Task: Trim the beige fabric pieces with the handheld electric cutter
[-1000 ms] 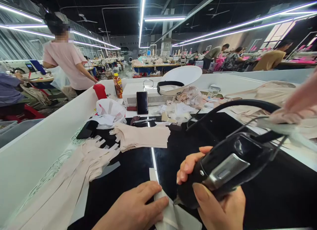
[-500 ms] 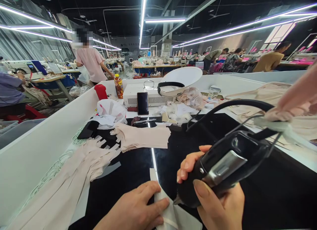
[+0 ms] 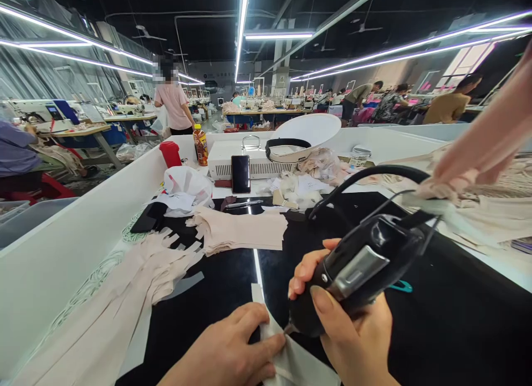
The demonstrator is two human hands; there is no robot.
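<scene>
A pale fabric piece [image 3: 305, 364] lies folded on the black tabletop at the bottom middle. My left hand [image 3: 233, 341] holds it down, thumb across the cloth and index finger at its left edge. In my right hand [image 3: 344, 330] is a black handheld power tool [image 3: 353, 275] with a silver switch plate and a narrow metal tip. The tip touches the fabric right beside my left thumb. A pale pink cloth band [image 3: 482, 125], tied at the tool's rear end, stretches up to the right. A thick black cable also leaves the tool there.
A stack of cut fabric pieces [image 3: 245, 229] lies ahead, and long fabric strips [image 3: 95, 308] lie to the left. Farther back stand a phone [image 3: 240, 174], a white vented box [image 3: 224, 159] and a drink bottle [image 3: 200, 145]. White side walls [image 3: 83, 231] border the table. Other people are beyond.
My right hand and the tool have shifted left and slightly up, bringing the tip against my left thumb. A teal object now shows behind the tool. The person in pink has walked farther off.
</scene>
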